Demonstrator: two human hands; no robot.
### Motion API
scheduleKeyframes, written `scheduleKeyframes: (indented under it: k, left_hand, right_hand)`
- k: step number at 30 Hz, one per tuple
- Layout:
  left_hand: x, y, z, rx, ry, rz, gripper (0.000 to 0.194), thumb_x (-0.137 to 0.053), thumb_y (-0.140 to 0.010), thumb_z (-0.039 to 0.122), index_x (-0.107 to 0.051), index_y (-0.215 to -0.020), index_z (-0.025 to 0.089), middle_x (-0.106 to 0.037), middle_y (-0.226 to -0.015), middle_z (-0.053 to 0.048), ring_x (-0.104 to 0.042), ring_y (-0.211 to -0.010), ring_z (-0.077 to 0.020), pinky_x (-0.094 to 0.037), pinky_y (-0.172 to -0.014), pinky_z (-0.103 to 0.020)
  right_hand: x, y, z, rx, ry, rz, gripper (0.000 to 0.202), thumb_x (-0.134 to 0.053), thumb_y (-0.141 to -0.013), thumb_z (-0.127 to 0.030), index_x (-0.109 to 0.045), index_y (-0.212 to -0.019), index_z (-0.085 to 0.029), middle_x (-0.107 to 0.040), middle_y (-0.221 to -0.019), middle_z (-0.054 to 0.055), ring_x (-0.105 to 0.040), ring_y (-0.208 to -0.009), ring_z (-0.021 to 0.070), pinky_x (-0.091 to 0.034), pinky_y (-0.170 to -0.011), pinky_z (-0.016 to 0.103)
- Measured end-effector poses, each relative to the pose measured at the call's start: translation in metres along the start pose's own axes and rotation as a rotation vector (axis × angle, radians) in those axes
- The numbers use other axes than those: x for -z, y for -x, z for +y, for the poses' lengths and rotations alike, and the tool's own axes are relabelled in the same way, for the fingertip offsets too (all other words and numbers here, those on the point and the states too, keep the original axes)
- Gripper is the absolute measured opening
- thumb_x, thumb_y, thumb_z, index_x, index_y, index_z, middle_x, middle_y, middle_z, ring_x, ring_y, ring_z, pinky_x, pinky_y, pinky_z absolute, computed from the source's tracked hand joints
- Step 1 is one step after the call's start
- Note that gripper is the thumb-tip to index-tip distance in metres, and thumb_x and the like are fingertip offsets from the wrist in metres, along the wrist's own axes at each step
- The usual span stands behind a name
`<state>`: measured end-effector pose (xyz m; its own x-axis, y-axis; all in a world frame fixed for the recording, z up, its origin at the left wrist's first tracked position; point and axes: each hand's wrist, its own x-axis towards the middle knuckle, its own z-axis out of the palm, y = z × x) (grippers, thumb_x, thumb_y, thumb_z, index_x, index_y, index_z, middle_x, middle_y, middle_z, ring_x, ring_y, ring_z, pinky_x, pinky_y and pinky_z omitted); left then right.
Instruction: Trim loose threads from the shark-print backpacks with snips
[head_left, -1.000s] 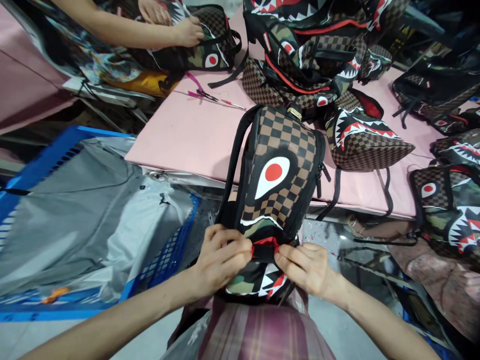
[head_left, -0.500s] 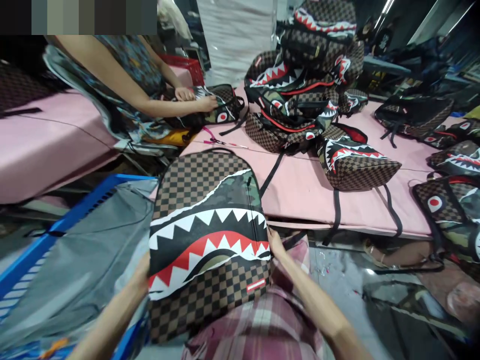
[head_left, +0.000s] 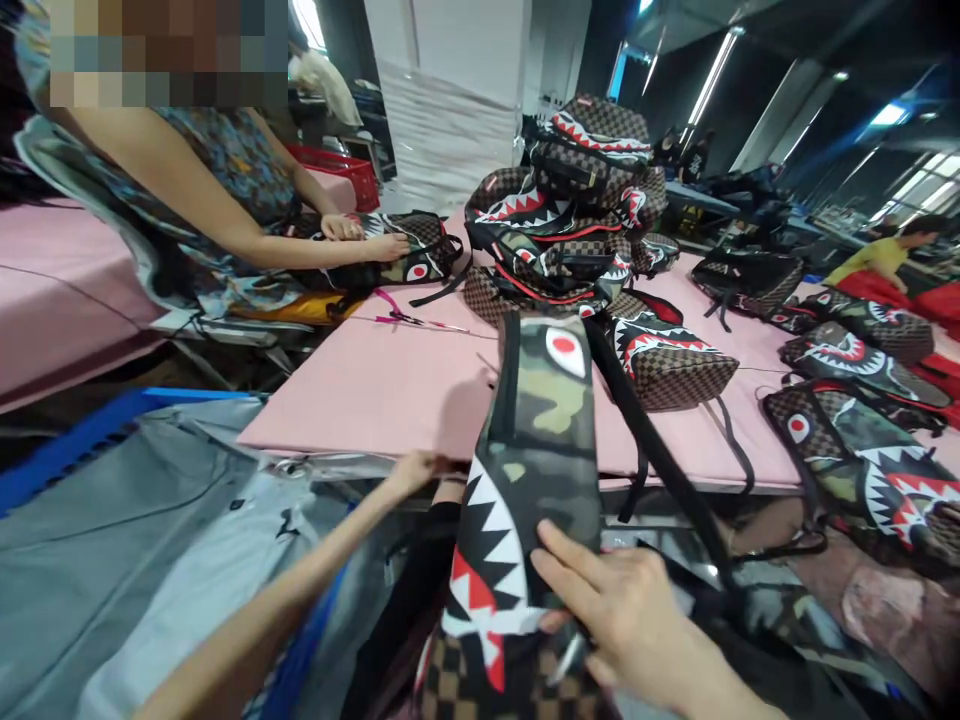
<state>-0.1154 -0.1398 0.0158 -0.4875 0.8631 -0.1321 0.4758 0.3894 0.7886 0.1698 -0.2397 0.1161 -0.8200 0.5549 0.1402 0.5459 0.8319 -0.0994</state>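
A checkered and camouflage backpack with a printed shark mouth and a red-and-white eye stands tilted in front of me, its narrow side facing up. My right hand lies on that side, fingers stretched out over the dark camouflage panel beside the teeth. A small shiny bit shows below the fingers, too blurred to name. Left of the bag, near the table's front edge, my left hand has its fingers curled in. What they hold, if anything, is hidden. A black strap hangs along the bag's right side.
Similar backpacks are piled on the pink table, with more bags at the right. Pink-handled pliers lie on the table. A co-worker's hands rest on another bag. A blue crate with grey lining stands at lower left.
The backpack has turned from its broad shark-mouth front to its narrow side and shifted right. My right hand has moved onto that side; my left hand has come up toward the table edge.
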Motion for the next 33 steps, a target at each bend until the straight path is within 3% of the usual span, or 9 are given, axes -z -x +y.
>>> scheduleKeyframes:
  k: [2, 5, 7, 9, 11, 16, 21, 25, 33]
  left_hand:
    - [0.008, -0.012, 0.02, -0.15, -0.006, 0.047, 0.036, -0.043, -0.089, 0.032, -0.055, -0.114, 0.009, -0.06, -0.111, -0.009, -0.057, -0.102, -0.0234, -0.047, -0.088, -0.036]
    - [0.01, -0.015, 0.059, -0.785, -0.166, -0.061, 0.043, -0.05, -0.085, 0.034, -0.049, -0.124, 0.016, -0.053, -0.128, -0.012, -0.042, -0.123, -0.0258, -0.036, -0.1, -0.04]
    - [0.003, -0.006, 0.083, -1.226, -0.367, -0.29, 0.06, -0.059, -0.079, 0.045, -0.043, -0.131, 0.02, -0.042, -0.139, -0.014, -0.028, -0.133, -0.0307, -0.025, -0.105, -0.048]
    - [-0.006, 0.006, 0.101, -1.398, -0.526, -0.445, 0.073, -0.061, -0.075, 0.051, -0.034, -0.137, 0.023, -0.03, -0.146, -0.013, -0.016, -0.137, -0.0337, -0.015, -0.107, -0.055]
    - [-0.012, 0.015, 0.11, -1.425, -0.613, -0.494, 0.079, -0.059, -0.077, 0.052, -0.024, -0.141, 0.025, -0.02, -0.15, -0.013, -0.008, -0.138, -0.0344, -0.01, -0.106, -0.058]
    - [-0.014, 0.028, 0.115, -1.423, -0.731, -0.551, 0.094, -0.069, -0.069, 0.049, -0.016, -0.143, 0.025, -0.013, -0.152, -0.013, -0.004, -0.138, -0.0359, -0.012, -0.105, -0.058]
    - [-0.027, 0.048, 0.114, -1.373, -0.75, -0.416, 0.104, -0.08, -0.058, 0.039, -0.021, -0.142, 0.022, -0.014, -0.152, -0.014, -0.006, -0.137, -0.0383, -0.013, -0.106, -0.056]
    - [-0.038, 0.062, 0.108, -1.339, -0.709, -0.349, 0.104, -0.081, -0.057, 0.034, -0.021, -0.142, 0.022, -0.018, -0.151, -0.013, -0.01, -0.137, -0.0383, -0.018, -0.106, -0.054]
    - [-0.06, 0.066, 0.098, -1.305, -0.626, -0.175, 0.078, -0.065, -0.072, 0.01, -0.026, -0.14, 0.016, -0.026, -0.147, -0.019, -0.023, -0.134, -0.0383, -0.028, -0.103, -0.051]
  right_hand:
    - [-0.031, -0.004, -0.007, 0.023, -0.008, -0.128, 0.041, -0.048, -0.082, -0.02, -0.052, -0.122, -0.015, -0.046, -0.135, 0.011, -0.068, -0.066, 0.0172, -0.05, -0.052, 0.029]
    - [-0.062, -0.003, -0.013, 0.082, -0.133, -0.204, 0.033, -0.047, -0.082, -0.018, -0.056, -0.114, -0.019, -0.052, -0.132, 0.006, -0.067, -0.066, 0.0142, -0.049, -0.052, 0.026]
    - [-0.062, -0.001, -0.012, 0.071, -0.269, -0.105, 0.031, -0.046, -0.082, -0.018, -0.058, -0.111, -0.021, -0.058, -0.127, 0.003, -0.067, -0.079, 0.0141, -0.05, -0.058, 0.024]
    - [-0.053, -0.004, -0.006, -0.046, -0.323, 0.065, 0.034, -0.043, -0.085, -0.016, -0.055, -0.116, -0.019, -0.06, -0.122, 0.007, -0.064, -0.094, 0.0147, -0.05, -0.065, 0.023]
    - [-0.041, -0.013, -0.001, -0.218, -0.242, 0.139, 0.039, -0.041, -0.085, -0.012, -0.051, -0.123, -0.015, -0.06, -0.119, 0.011, -0.064, -0.094, 0.0161, -0.05, -0.067, 0.024]
    - [-0.023, -0.043, 0.001, -0.455, -0.009, -0.156, 0.04, -0.044, -0.08, -0.008, -0.055, -0.115, -0.021, -0.062, -0.105, 0.006, -0.064, -0.066, 0.0169, -0.043, -0.054, 0.026]
    - [-0.018, -0.046, -0.001, -0.549, -0.104, -0.272, 0.023, -0.053, -0.074, -0.013, -0.06, -0.096, -0.017, -0.065, -0.092, 0.007, -0.064, -0.071, 0.0202, -0.039, -0.064, 0.029]
    - [-0.027, -0.036, 0.0, -0.544, -0.36, -0.124, 0.023, -0.051, -0.068, -0.006, -0.058, -0.086, -0.019, -0.066, -0.086, 0.003, -0.063, -0.077, 0.0183, -0.037, -0.064, 0.025]
    - [-0.037, -0.022, 0.002, -0.364, -0.61, 0.127, 0.01, -0.046, -0.078, -0.01, -0.051, -0.074, -0.018, -0.055, -0.068, -0.001, -0.051, -0.06, 0.0106, -0.033, -0.055, 0.021]
